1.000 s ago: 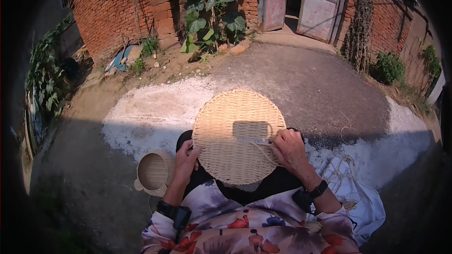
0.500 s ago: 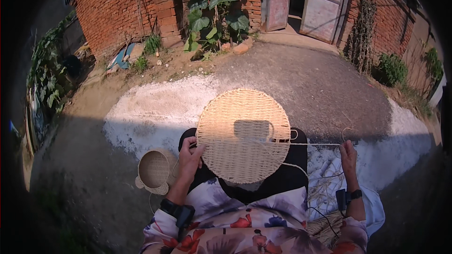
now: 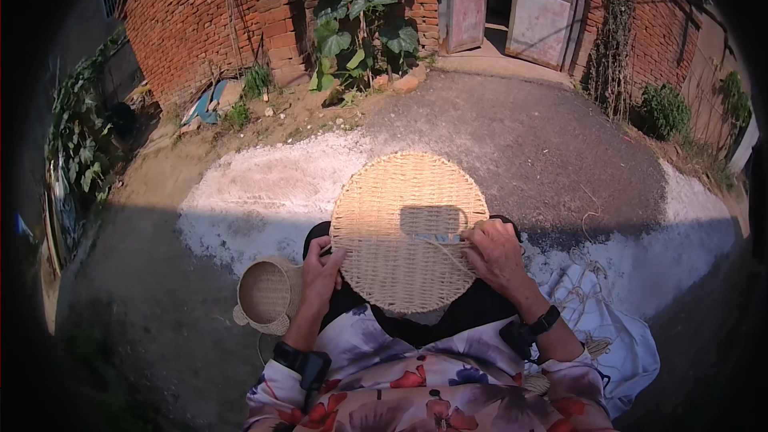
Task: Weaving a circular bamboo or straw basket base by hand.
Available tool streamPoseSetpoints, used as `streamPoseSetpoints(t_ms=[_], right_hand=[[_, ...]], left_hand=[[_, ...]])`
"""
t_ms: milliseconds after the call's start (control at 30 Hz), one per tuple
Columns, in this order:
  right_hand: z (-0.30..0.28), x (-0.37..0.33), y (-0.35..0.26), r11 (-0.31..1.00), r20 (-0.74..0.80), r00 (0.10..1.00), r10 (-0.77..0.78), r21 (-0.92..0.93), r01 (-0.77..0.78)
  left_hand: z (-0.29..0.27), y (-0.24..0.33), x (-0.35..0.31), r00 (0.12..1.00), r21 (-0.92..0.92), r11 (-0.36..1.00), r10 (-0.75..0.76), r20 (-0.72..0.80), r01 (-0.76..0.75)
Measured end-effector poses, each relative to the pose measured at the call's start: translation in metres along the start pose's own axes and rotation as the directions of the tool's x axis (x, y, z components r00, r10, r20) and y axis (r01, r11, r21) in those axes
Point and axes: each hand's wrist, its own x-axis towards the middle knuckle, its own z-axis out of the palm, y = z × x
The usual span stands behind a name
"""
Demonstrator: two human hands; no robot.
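Note:
A round, flat woven disc point(image 3: 408, 280) of straw-coloured cord lies across my lap. My left hand point(image 3: 322, 268) grips its left edge, thumb on top and fingers partly hidden beneath. At the right edge my right hand point(image 3: 494, 254) has its fingers bent and pinched together. A slim, pale-blue needle-like tool point(image 3: 440, 238) lies across the weave and runs into those fingertips. From its left end a loose cord point(image 3: 448, 256) curves over the disc toward the right hand. A dark shadow falls on the disc's middle.
Left of my knee stands a small round woven basket point(image 3: 266, 294) with rounded lugs. A white sheet point(image 3: 620, 344) with tangled cord lies to my right. Ahead are paving, a leafy vine point(image 3: 364, 16), brick walls point(image 3: 188, 24) and a part-open door point(image 3: 544, 8).
My right hand has come in from far right, where it held a cord taut, to the disc's right edge. The cord now hangs slack over the weave. My left hand keeps its grip.

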Motion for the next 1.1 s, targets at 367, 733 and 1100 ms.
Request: streamPoseSetpoints(t_ms=[367, 733, 1100], right_hand=[[0.012, -0.021, 0.009, 0.989, 0.09, 0.987, 0.13, -0.076, -0.123], [-0.245, -0.539, 0.297, 0.195, -0.598, 0.738, 0.313, -0.72, -0.666], [-0.016, -0.211, 0.14, 0.1, 0.103, 0.219, 0.97, 0.655, -0.749]], left_hand=[[-0.001, -0.002, 0.001, 1.0, 0.02, 1.0, -0.007, -0.007, 0.007], [0.006, 0.009, 0.004, 0.632, 0.752, 0.395, 0.774, 0.037, -0.527], [0.013, 0.042, 0.012, 0.633, 0.746, 0.188, 0.68, 0.371, -0.639]])
